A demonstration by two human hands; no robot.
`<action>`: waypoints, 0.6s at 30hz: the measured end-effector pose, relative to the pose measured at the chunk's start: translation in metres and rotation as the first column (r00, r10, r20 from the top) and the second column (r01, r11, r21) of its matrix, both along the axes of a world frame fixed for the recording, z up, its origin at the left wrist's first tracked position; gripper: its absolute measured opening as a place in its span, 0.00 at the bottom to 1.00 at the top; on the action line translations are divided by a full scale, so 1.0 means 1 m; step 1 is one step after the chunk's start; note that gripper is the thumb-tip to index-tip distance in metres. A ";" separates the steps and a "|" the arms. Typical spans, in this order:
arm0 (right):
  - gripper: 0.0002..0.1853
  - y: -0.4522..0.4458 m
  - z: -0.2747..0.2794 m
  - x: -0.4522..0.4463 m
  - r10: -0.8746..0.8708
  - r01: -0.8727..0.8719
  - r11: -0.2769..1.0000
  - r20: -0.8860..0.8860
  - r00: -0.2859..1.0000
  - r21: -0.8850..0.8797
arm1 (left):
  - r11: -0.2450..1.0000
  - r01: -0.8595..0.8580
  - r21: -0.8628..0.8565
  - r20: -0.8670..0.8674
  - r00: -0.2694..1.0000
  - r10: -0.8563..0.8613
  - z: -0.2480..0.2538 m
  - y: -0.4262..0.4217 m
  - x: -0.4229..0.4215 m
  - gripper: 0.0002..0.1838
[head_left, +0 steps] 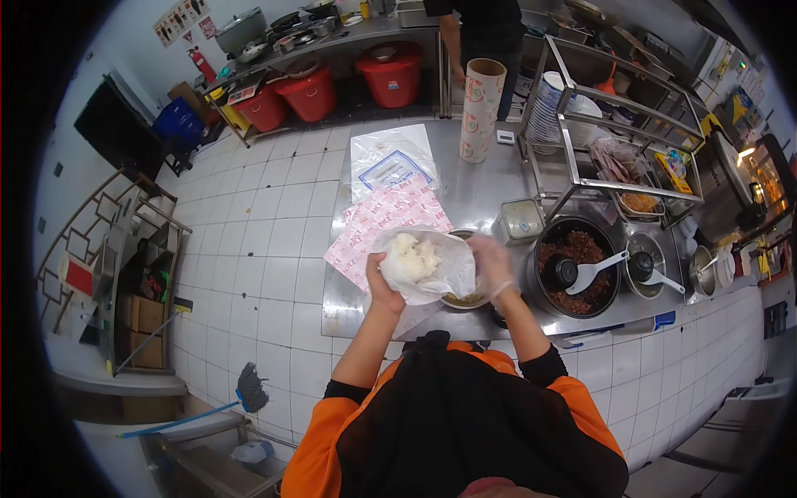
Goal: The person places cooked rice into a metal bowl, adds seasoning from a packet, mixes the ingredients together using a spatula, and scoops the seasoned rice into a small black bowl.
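Observation:
My left hand (385, 289) is closed around the left side of a thin, translucent plastic bag (455, 267). A clump of white rice (415, 256) lies on or in the plastic; I cannot tell which. At its right, my right hand (493, 266) is smeared by motion and seems to wear a clear glove, so its fingers do not show clearly. Below the plastic is a round metal bowl (469, 300), mostly hidden. Pink-printed wrapping sheets (361, 241) lie on the steel table (334, 311) to the left.
To the right stand a square container (520, 221) and a black pot (614, 290) of dark brown food with a white paddle (585, 274). Behind are a paper roll (481, 112), a metal rack (573, 124) and another person (490, 33). A mop (251, 388) is on the floor.

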State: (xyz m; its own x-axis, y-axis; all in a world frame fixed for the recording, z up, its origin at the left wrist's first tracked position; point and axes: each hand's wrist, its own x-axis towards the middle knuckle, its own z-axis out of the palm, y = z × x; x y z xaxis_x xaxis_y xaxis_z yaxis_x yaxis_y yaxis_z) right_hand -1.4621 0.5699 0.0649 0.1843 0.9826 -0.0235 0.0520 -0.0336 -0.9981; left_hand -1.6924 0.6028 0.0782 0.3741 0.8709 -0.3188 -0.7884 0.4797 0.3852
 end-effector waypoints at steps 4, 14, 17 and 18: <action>0.21 -0.030 0.005 -0.064 0.107 -0.072 0.994 0.865 0.491 -0.082 | 1.000 -0.011 0.024 0.037 0.999 0.010 0.013 0.007 -0.015 0.33; 0.16 -0.030 -0.035 -0.011 -0.465 0.029 0.830 0.663 0.586 0.557 | 0.997 0.077 -0.012 0.023 0.997 -0.076 0.015 0.011 -0.010 0.32; 0.11 -0.046 -0.013 0.016 -0.491 0.221 0.867 0.690 0.532 0.447 | 0.986 0.166 0.019 0.011 0.986 -0.167 0.034 0.008 -0.006 0.32; 0.10 -0.051 -0.001 0.019 -0.521 0.302 0.849 0.593 0.613 0.434 | 0.978 0.205 0.027 -0.014 0.979 -0.205 0.039 0.010 -0.004 0.31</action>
State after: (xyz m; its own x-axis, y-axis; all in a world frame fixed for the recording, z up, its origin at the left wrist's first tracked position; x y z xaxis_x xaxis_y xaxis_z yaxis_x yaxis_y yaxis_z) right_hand -1.4433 0.5194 0.0635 0.4265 0.7401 0.5199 0.7503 0.0315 -0.6603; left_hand -1.6960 0.6128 0.1174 0.5424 0.7845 -0.3005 -0.6700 0.6198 0.4086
